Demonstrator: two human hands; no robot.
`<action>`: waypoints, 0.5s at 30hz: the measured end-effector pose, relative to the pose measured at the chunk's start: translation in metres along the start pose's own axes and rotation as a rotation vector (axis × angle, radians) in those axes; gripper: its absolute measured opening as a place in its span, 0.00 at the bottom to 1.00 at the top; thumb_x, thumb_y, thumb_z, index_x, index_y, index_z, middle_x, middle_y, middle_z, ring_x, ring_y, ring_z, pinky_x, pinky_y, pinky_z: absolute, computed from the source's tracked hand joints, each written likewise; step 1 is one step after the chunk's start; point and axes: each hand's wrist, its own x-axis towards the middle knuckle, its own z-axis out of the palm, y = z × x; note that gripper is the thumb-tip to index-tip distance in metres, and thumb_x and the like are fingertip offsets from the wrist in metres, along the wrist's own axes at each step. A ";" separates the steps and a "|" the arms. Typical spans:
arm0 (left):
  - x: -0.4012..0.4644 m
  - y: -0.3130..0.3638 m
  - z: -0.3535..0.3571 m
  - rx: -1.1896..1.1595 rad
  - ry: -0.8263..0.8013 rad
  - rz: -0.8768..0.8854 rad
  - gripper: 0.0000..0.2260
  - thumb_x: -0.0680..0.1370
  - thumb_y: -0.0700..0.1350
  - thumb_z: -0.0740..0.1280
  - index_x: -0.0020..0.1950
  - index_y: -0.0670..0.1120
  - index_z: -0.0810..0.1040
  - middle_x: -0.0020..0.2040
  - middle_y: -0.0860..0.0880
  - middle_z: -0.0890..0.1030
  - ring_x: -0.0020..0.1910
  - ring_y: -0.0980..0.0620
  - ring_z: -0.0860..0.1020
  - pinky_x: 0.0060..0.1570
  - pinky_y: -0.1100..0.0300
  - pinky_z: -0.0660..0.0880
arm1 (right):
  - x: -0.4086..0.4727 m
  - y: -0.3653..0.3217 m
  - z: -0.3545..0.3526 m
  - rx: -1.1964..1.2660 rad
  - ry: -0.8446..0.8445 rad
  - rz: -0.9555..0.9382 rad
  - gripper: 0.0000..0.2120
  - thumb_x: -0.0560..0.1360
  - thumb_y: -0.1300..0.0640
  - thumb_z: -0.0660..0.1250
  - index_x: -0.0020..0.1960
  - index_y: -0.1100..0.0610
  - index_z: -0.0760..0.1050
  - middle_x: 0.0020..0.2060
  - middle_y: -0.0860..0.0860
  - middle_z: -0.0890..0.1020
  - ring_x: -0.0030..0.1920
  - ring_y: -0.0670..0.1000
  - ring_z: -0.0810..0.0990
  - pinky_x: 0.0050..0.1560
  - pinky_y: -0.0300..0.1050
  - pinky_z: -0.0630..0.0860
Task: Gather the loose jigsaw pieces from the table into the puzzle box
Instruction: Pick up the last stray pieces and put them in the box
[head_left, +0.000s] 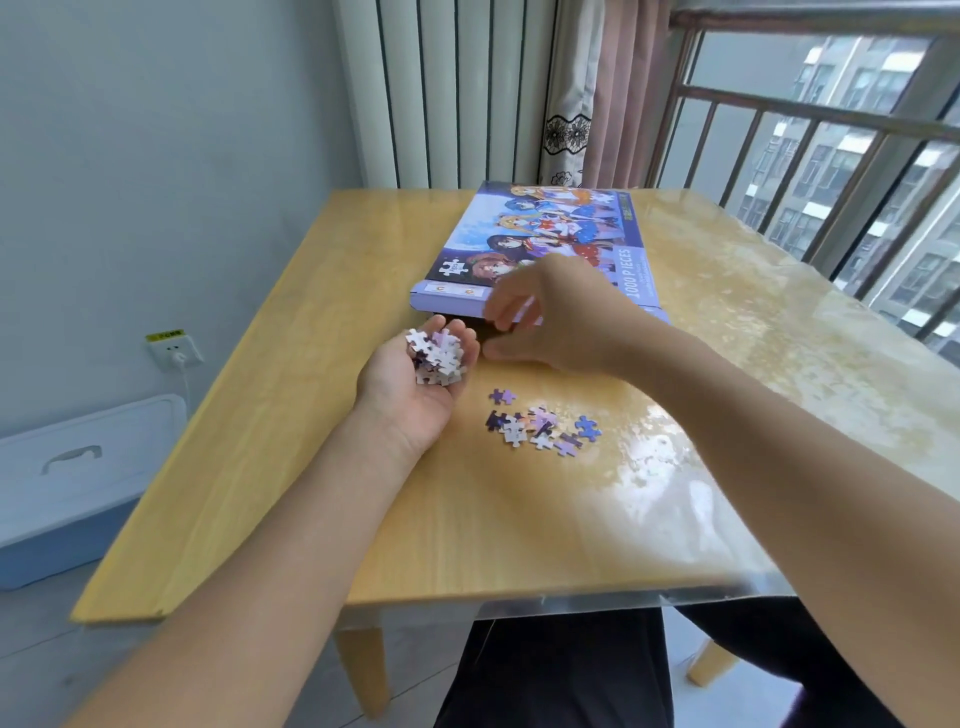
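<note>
While the left hand (415, 384) cups a heap of jigsaw pieces (436, 356) at centre frame, the right hand (545, 317), fingers loosely curled and empty, reaches the puzzle box (540, 239) flap above. Loose pieces (540, 423) right of centre look light and thin, best pinched by their edges.

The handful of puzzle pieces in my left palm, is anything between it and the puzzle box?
Only your right hand. It hovers at the near end of the puzzle box, just beyond the pieces cupped in your left hand, fingers at the flap. The strip of table between shows nothing else.
</note>
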 end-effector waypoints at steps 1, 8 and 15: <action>0.003 0.005 -0.001 -0.017 0.018 0.023 0.12 0.83 0.37 0.54 0.49 0.37 0.77 0.43 0.40 0.81 0.40 0.44 0.80 0.42 0.54 0.83 | -0.005 0.003 0.002 -0.047 -0.139 0.057 0.23 0.68 0.49 0.81 0.59 0.53 0.81 0.47 0.46 0.82 0.42 0.42 0.79 0.46 0.39 0.77; 0.012 0.026 -0.010 -0.080 0.124 0.153 0.14 0.85 0.42 0.55 0.49 0.37 0.76 0.44 0.40 0.79 0.40 0.44 0.80 0.47 0.54 0.82 | -0.015 0.022 0.031 -0.139 -0.431 0.023 0.29 0.69 0.43 0.79 0.68 0.42 0.75 0.58 0.46 0.73 0.55 0.49 0.74 0.57 0.45 0.73; 0.015 0.033 -0.015 -0.085 0.171 0.184 0.16 0.85 0.44 0.54 0.50 0.36 0.76 0.43 0.39 0.78 0.38 0.44 0.79 0.45 0.53 0.82 | -0.014 0.027 0.025 -0.080 -0.384 0.046 0.16 0.67 0.54 0.82 0.53 0.50 0.84 0.47 0.46 0.83 0.46 0.48 0.83 0.44 0.44 0.79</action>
